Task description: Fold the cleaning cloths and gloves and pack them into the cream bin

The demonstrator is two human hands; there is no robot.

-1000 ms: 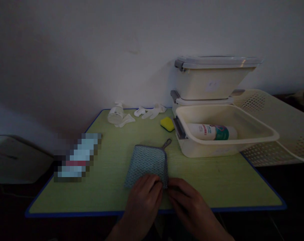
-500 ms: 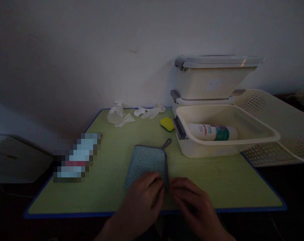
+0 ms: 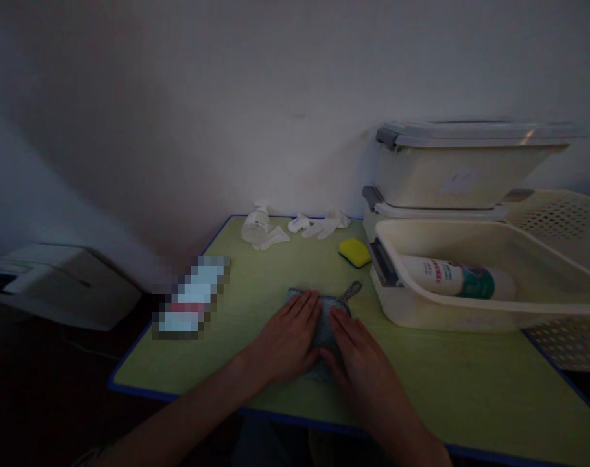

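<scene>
A blue-grey woven cleaning cloth (image 3: 326, 332) with a checked border and a hanging loop lies on the table near its front edge. Flat across its left part rests my left hand (image 3: 291, 334), fingers stretched out. My right hand (image 3: 356, 353) lies on the cloth's right side, its fingers extended too. Between them a strip of the cloth shows; the rest is covered by the hands. A yellow sponge (image 3: 354, 251) with a dark underside sits beyond the loop.
The green table (image 3: 236, 311) has a blue edge. At the right, an open bin (image 3: 445, 316) holds a white-and-green bottle (image 3: 450, 277); a lidded box (image 3: 421, 175) and perforated basket (image 3: 557, 207) stand behind. White gloves (image 3: 327, 224), a pump bottle (image 3: 255, 226) and a blurred-out phone-like object (image 3: 192, 295) lie farther left.
Both hands have gone from curled fingers at the cloth's near right corner to lying flat on top of it. The view has turned left, shifting everything rightward.
</scene>
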